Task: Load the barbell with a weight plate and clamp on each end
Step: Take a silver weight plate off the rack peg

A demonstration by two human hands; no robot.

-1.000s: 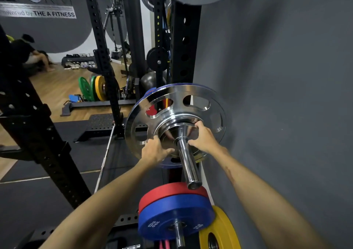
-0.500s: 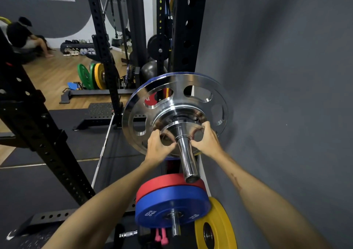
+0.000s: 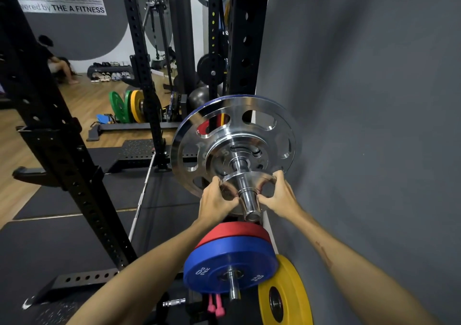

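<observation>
A polished steel sleeve (image 3: 248, 200), round and mirror-bright, juts toward the camera from the barbell's end. On it sits a large chrome plate (image 3: 234, 145), a flat disc pierced by oval cut-outs, with a thin blue rim. Nearer the sleeve's tip, a small chrome plate (image 3: 245, 177) rides the sleeve, apart from the large one. The left hand (image 3: 215, 203) pinches the small plate's left edge, fingers curled round it; the right hand (image 3: 280, 196) grips its right edge the same way. Below the sleeve's tip, matte rubber discs stack on a short peg: a red plate (image 3: 234, 230) over a blue plate (image 3: 229, 262). A yellow plate (image 3: 284, 292) leans against the grey felt-like wall (image 3: 361, 125) right of the sleeve.
</observation>
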